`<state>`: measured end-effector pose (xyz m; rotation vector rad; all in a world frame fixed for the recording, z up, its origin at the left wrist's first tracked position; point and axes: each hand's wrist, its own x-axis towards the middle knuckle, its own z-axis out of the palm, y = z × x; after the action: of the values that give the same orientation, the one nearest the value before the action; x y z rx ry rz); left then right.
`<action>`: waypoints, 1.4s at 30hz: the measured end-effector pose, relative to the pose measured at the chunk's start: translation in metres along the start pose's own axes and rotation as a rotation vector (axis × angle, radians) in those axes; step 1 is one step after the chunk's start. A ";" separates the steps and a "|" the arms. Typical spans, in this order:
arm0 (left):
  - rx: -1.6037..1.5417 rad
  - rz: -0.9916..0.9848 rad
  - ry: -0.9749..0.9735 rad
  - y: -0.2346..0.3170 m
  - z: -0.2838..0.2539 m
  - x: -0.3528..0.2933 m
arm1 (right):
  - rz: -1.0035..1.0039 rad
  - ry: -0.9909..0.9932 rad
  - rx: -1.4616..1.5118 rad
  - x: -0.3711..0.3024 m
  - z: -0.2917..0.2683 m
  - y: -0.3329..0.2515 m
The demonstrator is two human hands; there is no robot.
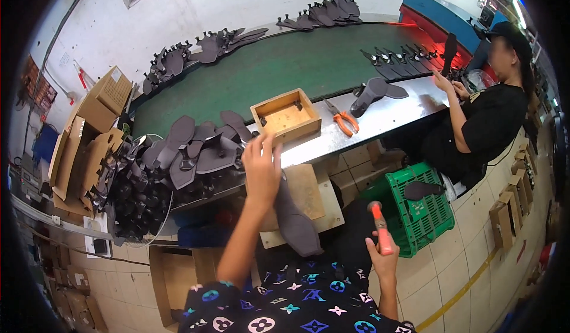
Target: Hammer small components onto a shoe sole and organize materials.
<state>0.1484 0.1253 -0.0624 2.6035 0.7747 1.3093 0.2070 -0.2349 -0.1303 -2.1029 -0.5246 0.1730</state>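
Observation:
My left hand [262, 170] is raised with its fingers apart, just in front of a small wooden box [289, 133], and I see nothing in it. Below and beside it a dark grey shoe sole [298, 231] lies across a pale work block [310, 189], its wide end toward me. The sole's far end is partly hidden behind my hand. In my right hand [385, 262] I grip a hammer [382, 233] by its orange handle, head up, to the right of the block. Small dark bits lie inside the wooden box.
Orange-handled pliers [342, 118] and a heeled sole [375, 93] lie on the metal ledge. Heeled soles heap up at left [193, 149]. A green conveyor belt [255, 75] runs behind. A green crate [414, 208] stands at right, near a co-worker [487, 113] holding a sole.

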 end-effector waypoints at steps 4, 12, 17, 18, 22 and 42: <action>-0.061 0.089 -0.234 -0.044 0.081 0.092 | 0.086 0.049 0.197 -0.013 -0.003 0.000; -0.008 0.088 -0.601 -0.065 0.195 0.143 | 0.042 0.120 0.292 0.004 0.005 -0.016; -0.322 -0.244 -0.718 -0.101 0.179 0.151 | -0.010 0.095 0.419 0.025 0.007 -0.024; -0.278 -0.138 -0.686 -0.096 0.180 0.149 | -0.011 0.096 0.416 0.032 0.008 -0.021; -0.112 0.100 -0.302 -0.111 0.162 0.133 | -0.017 0.005 0.508 0.056 0.023 -0.029; -0.533 -0.294 -0.138 0.016 -0.057 -0.038 | -0.306 -0.502 0.557 0.130 0.092 -0.171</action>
<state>0.0908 0.0860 -0.0492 2.0460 0.6443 1.0589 0.2429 -0.0267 -0.0304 -1.4084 -0.9626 0.6046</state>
